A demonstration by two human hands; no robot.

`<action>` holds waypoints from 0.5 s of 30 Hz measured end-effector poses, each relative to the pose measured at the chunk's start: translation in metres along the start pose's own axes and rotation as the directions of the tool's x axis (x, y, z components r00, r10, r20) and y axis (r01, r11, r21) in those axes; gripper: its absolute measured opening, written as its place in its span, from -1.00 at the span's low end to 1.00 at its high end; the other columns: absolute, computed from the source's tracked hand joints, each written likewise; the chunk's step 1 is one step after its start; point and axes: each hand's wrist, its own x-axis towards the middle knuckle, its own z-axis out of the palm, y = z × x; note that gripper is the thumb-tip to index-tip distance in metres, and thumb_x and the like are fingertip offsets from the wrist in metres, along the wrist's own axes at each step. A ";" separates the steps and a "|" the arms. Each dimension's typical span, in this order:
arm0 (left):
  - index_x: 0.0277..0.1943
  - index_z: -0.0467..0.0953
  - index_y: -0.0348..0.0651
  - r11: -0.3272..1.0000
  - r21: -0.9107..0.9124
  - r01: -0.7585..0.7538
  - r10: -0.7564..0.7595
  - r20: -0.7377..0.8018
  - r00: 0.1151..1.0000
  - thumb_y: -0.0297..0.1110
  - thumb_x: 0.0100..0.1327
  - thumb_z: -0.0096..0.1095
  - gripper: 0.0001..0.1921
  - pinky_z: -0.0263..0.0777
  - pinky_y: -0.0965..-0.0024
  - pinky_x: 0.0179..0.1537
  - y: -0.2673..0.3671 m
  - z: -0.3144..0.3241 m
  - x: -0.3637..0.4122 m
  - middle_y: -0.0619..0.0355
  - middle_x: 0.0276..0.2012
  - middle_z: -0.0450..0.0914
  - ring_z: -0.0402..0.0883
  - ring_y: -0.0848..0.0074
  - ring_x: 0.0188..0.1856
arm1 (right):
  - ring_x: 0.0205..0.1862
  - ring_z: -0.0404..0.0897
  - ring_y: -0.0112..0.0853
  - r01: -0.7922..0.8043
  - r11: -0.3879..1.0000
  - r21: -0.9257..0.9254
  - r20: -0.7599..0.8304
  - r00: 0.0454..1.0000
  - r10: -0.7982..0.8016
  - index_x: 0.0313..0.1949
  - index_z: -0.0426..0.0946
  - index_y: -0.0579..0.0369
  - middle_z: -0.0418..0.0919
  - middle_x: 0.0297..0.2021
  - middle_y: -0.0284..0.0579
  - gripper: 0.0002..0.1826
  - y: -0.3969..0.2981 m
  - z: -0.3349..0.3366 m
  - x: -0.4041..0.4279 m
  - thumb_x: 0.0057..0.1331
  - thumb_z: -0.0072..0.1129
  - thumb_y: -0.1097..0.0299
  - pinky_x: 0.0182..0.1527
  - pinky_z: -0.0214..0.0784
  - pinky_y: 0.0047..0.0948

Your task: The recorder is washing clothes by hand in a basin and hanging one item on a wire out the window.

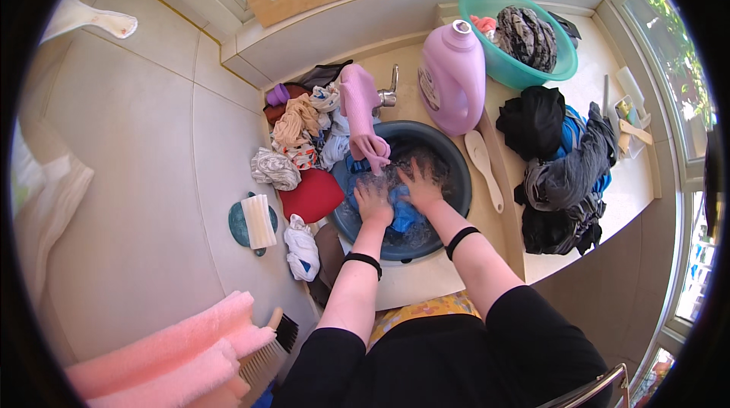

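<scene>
Both hands are in a dark grey-blue plastic basin (pixel 463 180) of rippling water. My left hand (pixel 373 201) rests with fingers spread at the left side of a blue wet cloth (pixel 404 214). At its right side is my right hand (pixel 421 184), fingers apart in the water. Whether either hand grips the cloth is not plain; both look spread. A pink cloth (pixel 359 108) hangs from the chrome faucet (pixel 389 97), its lower end just above the hands. Black bands circle both forearms.
Crumpled clothes (pixel 296 123) and a red cloth (pixel 311 196) lie left of the basin. To the right are a pink detergent bottle (pixel 450 83), a white brush (pixel 483 171) and a dark clothes pile (pixel 562 180). A green basin (pixel 562 74) holds clothes behind. A soap dish (pixel 238 225) is at left.
</scene>
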 end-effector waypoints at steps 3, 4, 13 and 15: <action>0.34 0.21 0.12 0.875 -0.477 0.084 0.021 0.211 0.977 0.06 0.36 -0.24 -0.47 -0.46 -0.11 0.36 -0.009 -0.027 -0.004 -0.04 0.34 0.13 -0.14 -0.03 0.42 | 0.22 0.22 0.02 0.065 0.966 0.250 -0.101 0.994 -0.041 0.14 0.36 -0.13 0.22 0.21 0.05 -0.46 0.027 0.003 -0.017 0.18 0.17 0.05 0.11 0.26 -0.03; 0.38 0.10 0.16 0.784 -0.614 0.091 0.097 0.265 0.959 0.17 0.33 -0.24 -0.38 -0.50 -0.20 0.33 -0.015 -0.034 -0.013 -0.04 0.39 0.02 -0.22 0.02 0.44 | 0.05 0.46 -0.01 0.080 0.892 0.446 -0.108 0.994 -0.035 0.01 0.49 0.02 0.45 0.05 0.11 -0.56 0.035 0.002 -0.025 0.19 0.17 0.08 0.02 0.36 -0.14; 0.43 -0.18 -0.05 0.668 -0.728 -0.155 0.428 0.206 0.880 0.22 -0.28 0.49 0.27 -0.07 0.05 0.35 0.003 -0.076 -0.090 -0.17 0.37 0.00 -0.05 0.05 0.41 | -0.42 0.58 -0.29 0.193 0.600 0.776 -0.289 0.955 0.067 -0.27 0.55 0.20 0.59 -0.45 0.00 -0.71 0.021 -0.051 -0.133 0.26 0.14 0.19 -0.26 0.39 -0.35; 0.41 -0.15 -0.17 0.574 -0.774 -0.267 0.459 0.035 0.888 0.08 -0.31 0.55 0.28 0.04 0.19 0.33 0.005 -0.095 -0.098 -0.28 0.26 0.17 0.13 0.01 0.33 | -0.45 0.43 -0.58 0.248 0.353 0.902 -0.301 0.948 0.104 -0.31 0.51 0.23 0.52 -0.52 -0.26 -0.72 0.026 -0.050 -0.128 0.30 0.11 0.21 -0.29 0.35 -0.49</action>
